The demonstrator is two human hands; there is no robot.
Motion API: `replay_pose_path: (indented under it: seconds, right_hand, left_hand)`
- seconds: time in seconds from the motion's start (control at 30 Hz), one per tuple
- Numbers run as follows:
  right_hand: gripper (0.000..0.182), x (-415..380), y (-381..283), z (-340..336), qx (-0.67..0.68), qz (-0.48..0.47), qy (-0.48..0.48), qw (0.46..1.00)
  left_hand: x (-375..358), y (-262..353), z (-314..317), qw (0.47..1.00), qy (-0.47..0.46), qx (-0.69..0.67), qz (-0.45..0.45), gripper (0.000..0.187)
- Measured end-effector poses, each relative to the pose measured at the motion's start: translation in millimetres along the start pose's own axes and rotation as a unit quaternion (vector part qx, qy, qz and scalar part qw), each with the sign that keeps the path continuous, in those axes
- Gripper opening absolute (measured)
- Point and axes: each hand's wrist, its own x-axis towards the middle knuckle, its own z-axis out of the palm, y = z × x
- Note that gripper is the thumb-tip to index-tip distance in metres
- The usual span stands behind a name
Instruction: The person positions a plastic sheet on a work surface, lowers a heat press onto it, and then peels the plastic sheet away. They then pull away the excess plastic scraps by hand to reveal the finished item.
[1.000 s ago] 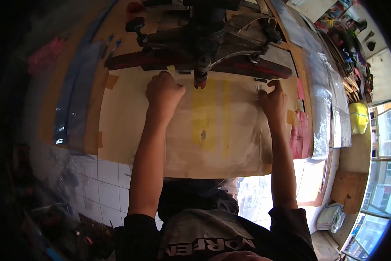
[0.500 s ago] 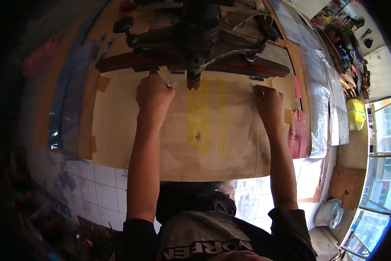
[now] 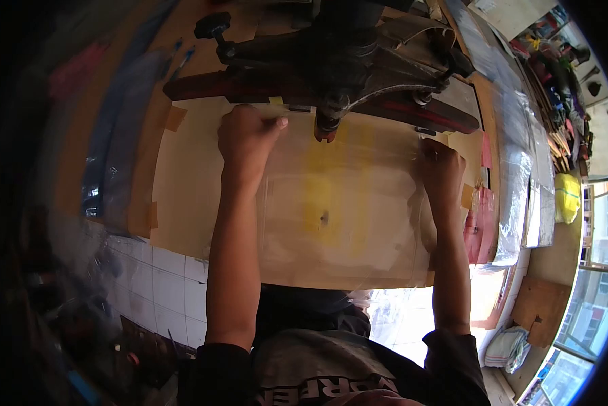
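A clear plastic sheet [image 3: 378, 203] lies over a tan board [image 3: 189, 159] with yellow strips showing through its middle. At the sheet's upper left corner, just below a dark red bar [image 3: 263, 86], my left hand [image 3: 244, 139] is closed with its thumb stretched to the right; its curled fingers are mostly hidden. My right hand [image 3: 445, 166] pinches the sheet near its upper right corner. Between the two hands, a dark metal clamp head [image 3: 326, 128] hangs over the board's top edge. Small dark tabs [image 3: 426, 131] sit along that edge.
Black knobs [image 3: 212, 26] and metal arms stand above the bar. Stacked plastic sheets [image 3: 107, 149] lie at the left, with more plastic [image 3: 510, 176] and a red piece [image 3: 479, 227] at the right. Two blue pens [image 3: 182, 61] lie at upper left. A yellow bundle [image 3: 567, 197] is far right.
The whole view has shifted, so the board and bar appear farther right. My left thumb now sticks out more to the side. Both hands stay near the sheet's upper corners.
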Motion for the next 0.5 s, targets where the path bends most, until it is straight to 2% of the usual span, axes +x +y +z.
replay_pose_path:
  seconds: [0.07,0.1,0.17,0.27,0.5]
  right_hand:
    - [0.018,0.5,0.8,2.7,0.004,-0.011,0.006,1.0]
    - [0.018,0.3,-0.5,2.5,0.001,0.0,0.005,1.0]
    - [0.019,0.4,-2.1,1.8,-0.007,0.024,0.005,1.0]
    - [0.021,1.8,-0.7,2.9,-0.02,0.004,0.02,1.0]
    - [0.025,3.7,0.1,3.1,-0.015,0.011,0.017,1.0]
  left_hand:
    - [4.0,-6.5,5.0,0.998,-0.006,-0.058,-0.008,0.025]
    - [6.3,-9.0,6.6,0.998,-0.004,-0.056,-0.011,0.025]
    - [9.7,-12.8,9.5,0.997,0.0,-0.061,0.037,0.025]
    - [9.1,-3.6,5.4,0.999,-0.018,-0.038,0.013,0.02]
    - [13.8,-5.2,8.3,1.0,-0.009,-0.021,0.008,0.021]
